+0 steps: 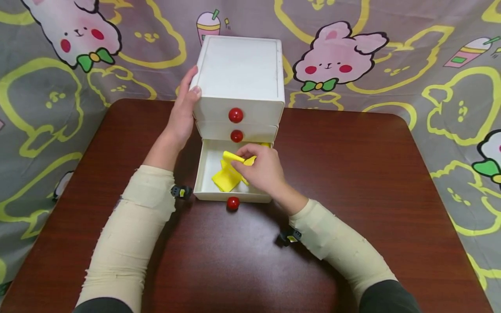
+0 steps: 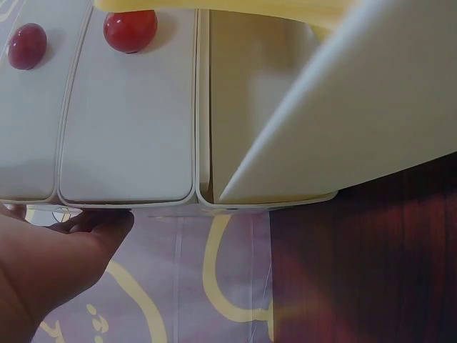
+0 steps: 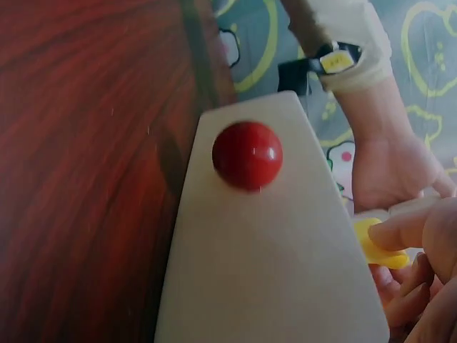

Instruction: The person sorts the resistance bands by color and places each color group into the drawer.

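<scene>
A small white drawer cabinet [image 1: 240, 69] with red ball knobs stands on the table, its bottom drawer [image 1: 198, 178] pulled out. My left hand [image 1: 182, 108] rests against the cabinet's left side, thumb near the front top edge. In the left wrist view the thumb lies along that side. Over the open drawer, my right hand [image 1: 264, 167] pinches a yellow cloth [image 1: 233, 157] between thumb and fingers. The cloth looks soft and folded, and part of it hangs toward the drawer floor. In the right wrist view, the fingers [image 3: 407, 232] hold the yellow cloth behind the drawer front.
The two upper drawers, with a top knob [image 1: 235, 115] and a middle knob [image 1: 236, 136], are closed. A red knob [image 1: 232, 203] juts from the open drawer's front. Behind the brown table [image 1: 352, 195] hangs a patterned curtain [image 1: 250, 17]. More yellow shows in the drawer's back right corner.
</scene>
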Tool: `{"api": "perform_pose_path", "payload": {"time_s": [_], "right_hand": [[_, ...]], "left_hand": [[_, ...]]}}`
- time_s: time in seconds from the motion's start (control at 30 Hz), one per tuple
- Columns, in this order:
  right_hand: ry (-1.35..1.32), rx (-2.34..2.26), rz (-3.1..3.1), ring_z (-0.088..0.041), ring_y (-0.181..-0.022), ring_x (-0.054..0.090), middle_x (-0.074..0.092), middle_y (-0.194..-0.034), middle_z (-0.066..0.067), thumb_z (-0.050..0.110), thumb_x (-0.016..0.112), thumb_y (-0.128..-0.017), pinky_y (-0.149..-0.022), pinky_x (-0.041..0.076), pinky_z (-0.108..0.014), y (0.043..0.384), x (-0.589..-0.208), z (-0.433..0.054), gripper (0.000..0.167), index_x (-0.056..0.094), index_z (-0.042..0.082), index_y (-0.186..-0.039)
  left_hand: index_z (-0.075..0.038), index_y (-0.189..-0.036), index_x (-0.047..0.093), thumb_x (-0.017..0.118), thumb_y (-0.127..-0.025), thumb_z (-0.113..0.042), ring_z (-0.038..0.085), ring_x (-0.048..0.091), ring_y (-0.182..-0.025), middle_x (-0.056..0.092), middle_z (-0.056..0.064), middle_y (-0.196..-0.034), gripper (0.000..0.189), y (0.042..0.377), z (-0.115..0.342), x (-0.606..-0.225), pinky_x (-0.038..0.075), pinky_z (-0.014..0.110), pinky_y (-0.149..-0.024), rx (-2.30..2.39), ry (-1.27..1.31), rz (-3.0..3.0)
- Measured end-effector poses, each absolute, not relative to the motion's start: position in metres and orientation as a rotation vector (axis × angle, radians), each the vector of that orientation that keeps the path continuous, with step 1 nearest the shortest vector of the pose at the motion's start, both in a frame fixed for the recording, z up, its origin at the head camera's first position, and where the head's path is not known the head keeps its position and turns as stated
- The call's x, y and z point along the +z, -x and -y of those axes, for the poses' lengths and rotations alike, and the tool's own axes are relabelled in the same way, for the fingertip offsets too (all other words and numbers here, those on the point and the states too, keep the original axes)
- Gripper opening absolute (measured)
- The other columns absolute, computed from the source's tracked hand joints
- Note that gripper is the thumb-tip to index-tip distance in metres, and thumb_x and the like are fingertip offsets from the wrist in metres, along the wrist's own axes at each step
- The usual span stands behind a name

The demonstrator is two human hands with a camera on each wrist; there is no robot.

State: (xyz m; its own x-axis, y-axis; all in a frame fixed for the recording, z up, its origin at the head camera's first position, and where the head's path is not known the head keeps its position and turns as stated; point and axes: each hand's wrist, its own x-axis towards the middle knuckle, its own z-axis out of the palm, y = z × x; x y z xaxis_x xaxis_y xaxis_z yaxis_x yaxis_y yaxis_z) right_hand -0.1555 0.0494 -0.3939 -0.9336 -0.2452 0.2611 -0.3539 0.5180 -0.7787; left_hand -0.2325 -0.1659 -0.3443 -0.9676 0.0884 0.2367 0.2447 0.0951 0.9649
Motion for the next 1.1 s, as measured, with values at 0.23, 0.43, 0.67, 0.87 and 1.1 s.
{"api": "perform_pose_path", "payload": {"time_s": [0.23,0.43,0.67,0.87,1.1], "right_hand": [[-0.493,1.202,2.736,-0.015,-0.069,0.059,0.071,-0.086,0.005,0.027,0.080,-0.083,-0.060,0.045,-0.033,0.161,-0.395,-0.062,0.018,0.077,0.014,-0.095],[-0.472,1.198,2.705,-0.025,-0.081,0.064,0.073,-0.090,0.001,0.024,0.079,-0.084,-0.070,0.046,-0.035,0.157,-0.396,-0.079,0.022,0.077,0.007,-0.098],[-0.396,1.298,2.531,-0.015,-0.058,0.048,0.071,-0.083,0.005,0.022,0.082,-0.083,-0.054,0.039,-0.033,0.133,-0.398,-0.094,0.016,0.077,0.010,-0.092],[-0.382,1.407,2.379,-0.013,-0.048,0.037,0.070,-0.083,0.010,0.019,0.084,-0.081,-0.046,0.030,-0.029,0.107,-0.402,-0.099,0.014,0.077,0.013,-0.092],[-0.507,1.509,2.260,-0.006,-0.041,0.034,0.070,-0.078,0.006,0.014,0.086,-0.079,-0.038,0.026,-0.024,0.072,-0.408,-0.089,0.014,0.077,0.012,-0.090]], "left_hand": [[-0.031,-0.158,0.024,0.039,-0.096,-0.043,0.020,0.024,-0.137,0.022,-0.001,-0.157,0.064,0.233,0.166,-0.345,0.022,0.042,-0.108,-2.000,0.338,2.241],[-0.031,-0.158,0.023,0.039,-0.096,-0.042,0.019,0.024,-0.138,0.023,-0.002,-0.157,0.065,0.233,0.166,-0.345,0.023,0.043,-0.109,-2.011,0.358,2.243],[-0.032,-0.158,0.023,0.039,-0.096,-0.044,0.019,0.024,-0.138,0.023,-0.002,-0.157,0.065,0.233,0.167,-0.345,0.022,0.043,-0.109,-1.996,0.354,2.262],[-0.032,-0.158,0.023,0.040,-0.096,-0.044,0.018,0.024,-0.138,0.023,-0.003,-0.157,0.065,0.234,0.167,-0.344,0.022,0.042,-0.109,-2.006,0.361,2.256],[-0.033,-0.158,0.022,0.039,-0.096,-0.045,0.016,0.023,-0.139,0.022,-0.004,-0.158,0.065,0.233,0.167,-0.344,0.021,0.042,-0.110,-2.006,0.352,2.265]]}}
